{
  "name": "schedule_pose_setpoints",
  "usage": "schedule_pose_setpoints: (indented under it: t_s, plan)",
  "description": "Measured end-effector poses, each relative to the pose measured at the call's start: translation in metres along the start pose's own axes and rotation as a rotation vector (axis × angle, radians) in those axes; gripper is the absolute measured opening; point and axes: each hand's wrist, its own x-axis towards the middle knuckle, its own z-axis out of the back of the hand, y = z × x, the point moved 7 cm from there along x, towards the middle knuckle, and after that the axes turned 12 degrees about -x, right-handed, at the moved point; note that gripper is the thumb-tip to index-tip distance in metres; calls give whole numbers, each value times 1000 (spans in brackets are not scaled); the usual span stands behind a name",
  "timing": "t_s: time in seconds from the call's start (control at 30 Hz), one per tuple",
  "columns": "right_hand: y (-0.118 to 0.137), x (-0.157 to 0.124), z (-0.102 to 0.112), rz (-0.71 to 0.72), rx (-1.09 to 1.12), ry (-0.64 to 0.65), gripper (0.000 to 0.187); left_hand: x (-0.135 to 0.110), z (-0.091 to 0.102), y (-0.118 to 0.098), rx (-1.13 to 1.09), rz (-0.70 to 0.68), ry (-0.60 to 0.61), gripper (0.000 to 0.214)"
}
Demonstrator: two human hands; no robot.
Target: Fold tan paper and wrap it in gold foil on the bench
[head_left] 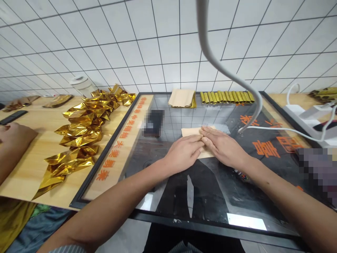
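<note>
A small tan paper sheet [190, 132] lies on the dark glass panel [168, 207] in front of me. My left hand [184, 153] comes over it from the left, with its fingers together and curled onto the paper. From the other side my right hand [222, 146] meets it, the fingertips of both hands touching near the sheet's middle. Both hands are closed on the paper, and what lies under the fingers is hidden. Behind them, a stack of tan and gold paper [181, 97] rests by the panel's far edge, beside a row of gold paper rolls [226, 97].
Folded gold foil paper [81, 130] spreads over the wooden table at left, where another person's arm [15, 147] rests near a black phone [13, 117]. A white cable [210, 52] hangs in front. At right stands a white power strip [302, 112]. A lidded cup [82, 85] stands at the back.
</note>
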Motion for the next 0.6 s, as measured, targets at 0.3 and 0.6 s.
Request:
schedule_pose_setpoints:
  t_s: [0.3,0.6]
  plan:
    - [-11,-1,-5,-126,-252,66,58,-1,-5,19,228,180,51,40]
    - [-26,1,-1,-197,-275,58,58,-2,1,23,257,209,47,45]
